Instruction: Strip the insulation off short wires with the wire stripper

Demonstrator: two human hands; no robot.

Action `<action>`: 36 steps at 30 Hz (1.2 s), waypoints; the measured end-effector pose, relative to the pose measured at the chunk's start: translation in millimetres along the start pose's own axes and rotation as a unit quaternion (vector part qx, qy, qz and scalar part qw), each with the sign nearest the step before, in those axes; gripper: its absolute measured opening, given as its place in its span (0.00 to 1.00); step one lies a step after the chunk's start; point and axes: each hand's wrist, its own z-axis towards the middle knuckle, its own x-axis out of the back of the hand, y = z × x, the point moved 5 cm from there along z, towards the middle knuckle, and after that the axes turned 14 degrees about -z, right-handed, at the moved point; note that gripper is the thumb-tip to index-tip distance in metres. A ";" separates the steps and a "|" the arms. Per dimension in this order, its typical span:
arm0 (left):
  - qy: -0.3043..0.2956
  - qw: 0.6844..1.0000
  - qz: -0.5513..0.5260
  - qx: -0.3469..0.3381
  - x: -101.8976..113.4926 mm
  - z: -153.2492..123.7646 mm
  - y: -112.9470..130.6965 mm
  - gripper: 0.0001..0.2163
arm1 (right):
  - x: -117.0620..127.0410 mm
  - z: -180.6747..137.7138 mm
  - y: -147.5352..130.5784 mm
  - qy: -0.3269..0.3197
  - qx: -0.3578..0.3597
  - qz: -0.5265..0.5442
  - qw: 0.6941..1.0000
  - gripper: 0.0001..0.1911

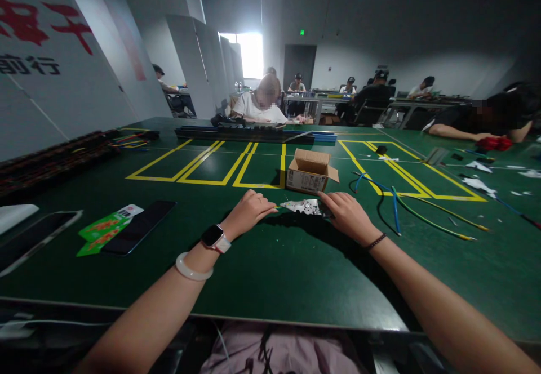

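Both hands rest on the green table [270,272] around a small silvery packet [302,206] lying just before an open cardboard box [310,172]. The left hand [248,212] is curled beside it, grip unclear. The right hand [347,214] lies loosely open, fingertips touching its edge.
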 end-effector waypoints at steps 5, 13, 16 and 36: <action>0.012 1.000 0.006 0.002 0.2 -1.4 1.2 0.14 | -1.5 -2.9 3.1 0.057 -0.019 0.021 0.998 0.17; 0.019 1.000 0.001 0.007 0.5 -2.6 0.6 0.13 | -8.2 -7.7 2.3 0.091 0.012 0.009 0.996 0.07; 0.021 1.000 -0.003 0.010 0.6 -2.7 -0.9 0.13 | -5.8 -6.4 0.8 0.091 0.025 -0.007 0.995 0.07; 0.020 1.000 0.010 0.001 0.5 -2.2 -4.1 0.12 | -11.1 -2.2 -8.1 0.064 0.041 0.058 0.995 0.12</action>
